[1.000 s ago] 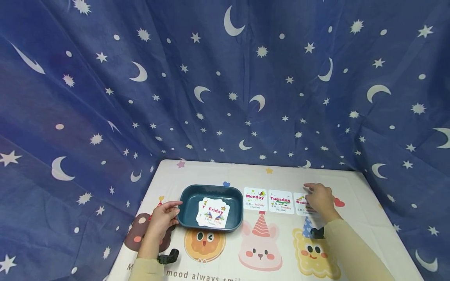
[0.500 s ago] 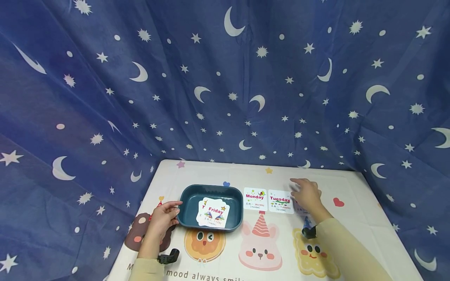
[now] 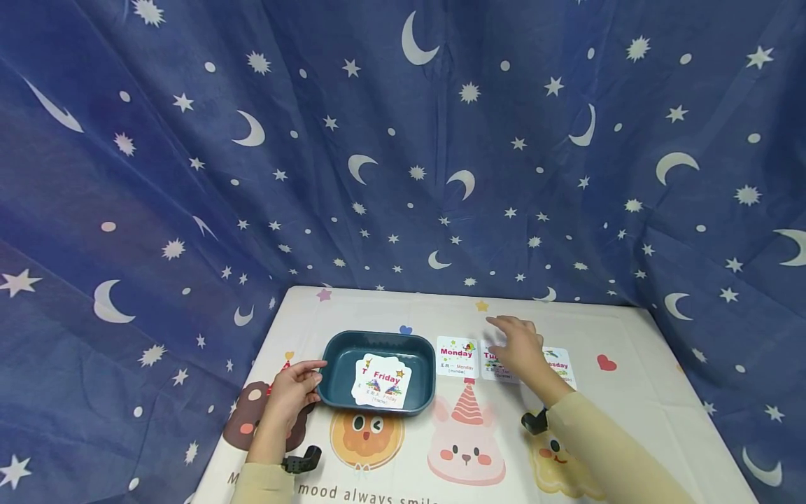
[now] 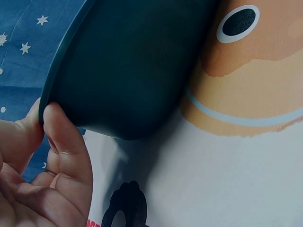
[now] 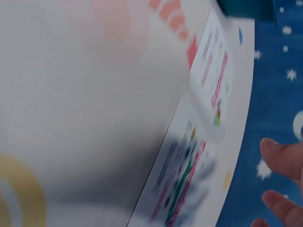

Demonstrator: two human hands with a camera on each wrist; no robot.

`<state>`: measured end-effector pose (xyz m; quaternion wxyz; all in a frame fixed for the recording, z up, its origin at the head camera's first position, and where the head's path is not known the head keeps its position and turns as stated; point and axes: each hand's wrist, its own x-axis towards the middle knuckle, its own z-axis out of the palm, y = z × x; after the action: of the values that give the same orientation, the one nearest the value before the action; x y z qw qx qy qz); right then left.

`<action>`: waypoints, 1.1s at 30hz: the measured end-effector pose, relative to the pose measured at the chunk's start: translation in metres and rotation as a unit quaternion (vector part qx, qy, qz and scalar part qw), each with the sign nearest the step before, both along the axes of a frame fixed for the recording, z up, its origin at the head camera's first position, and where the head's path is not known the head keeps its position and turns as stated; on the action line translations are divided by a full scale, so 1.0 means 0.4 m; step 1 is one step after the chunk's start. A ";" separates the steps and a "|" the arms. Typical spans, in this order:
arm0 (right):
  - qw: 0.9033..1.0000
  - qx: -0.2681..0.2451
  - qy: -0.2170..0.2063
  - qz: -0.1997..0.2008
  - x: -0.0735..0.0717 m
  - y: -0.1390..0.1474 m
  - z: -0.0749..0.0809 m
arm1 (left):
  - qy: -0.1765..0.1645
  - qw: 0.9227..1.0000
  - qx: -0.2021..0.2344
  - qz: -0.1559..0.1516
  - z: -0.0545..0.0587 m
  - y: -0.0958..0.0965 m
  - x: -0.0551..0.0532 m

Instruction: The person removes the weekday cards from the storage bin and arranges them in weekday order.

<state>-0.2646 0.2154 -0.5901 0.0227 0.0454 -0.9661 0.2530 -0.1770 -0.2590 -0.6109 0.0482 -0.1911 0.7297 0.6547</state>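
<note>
My left hand [image 3: 294,392] pinches the left rim of a dark teal tray [image 3: 423,371] between thumb and fingers; the left wrist view shows the grip at the tray's edge [image 4: 49,75]. Inside the tray lie overlapping white weekday cards, with the Friday card [image 3: 387,386] on top. My right hand [image 3: 524,350] hovers with fingers loosely extended, holding nothing, over the Tuesday card [image 3: 497,373], which it partly hides. A Monday card [image 3: 457,358] lies just right of the tray. Another card [image 3: 560,365], its name partly covered by the hand, lies at the row's right end.
A white tablecloth [image 3: 466,434] printed with cartoon animals and lettering covers the table. Behind and beside the table hangs a blue curtain [image 3: 390,210] with moons and stars. The row of cards runs along the table's far half.
My right hand has moved left from over the Wednesday card to over the Tuesday card, uncovering part of the former. My left hand and the tray have stayed in place.
</note>
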 end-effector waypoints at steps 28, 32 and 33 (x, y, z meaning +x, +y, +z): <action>0.997 -0.022 0.002 0.080 0.086 -0.291 0.041 | -0.001 1.000 0.002 -0.004 0.004 0.000 0.004; 0.995 -0.026 0.003 0.092 0.096 -0.319 0.041 | -0.002 1.000 0.002 -0.003 0.004 0.000 0.004; 0.995 -0.027 0.002 0.096 0.099 -0.326 0.042 | -0.002 1.000 0.002 -0.003 0.004 0.000 0.004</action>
<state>-0.2250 0.0851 -0.5734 0.0015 0.1378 -0.9500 0.2802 -0.1753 -0.2590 -0.6091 0.0525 -0.1901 0.7289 0.6556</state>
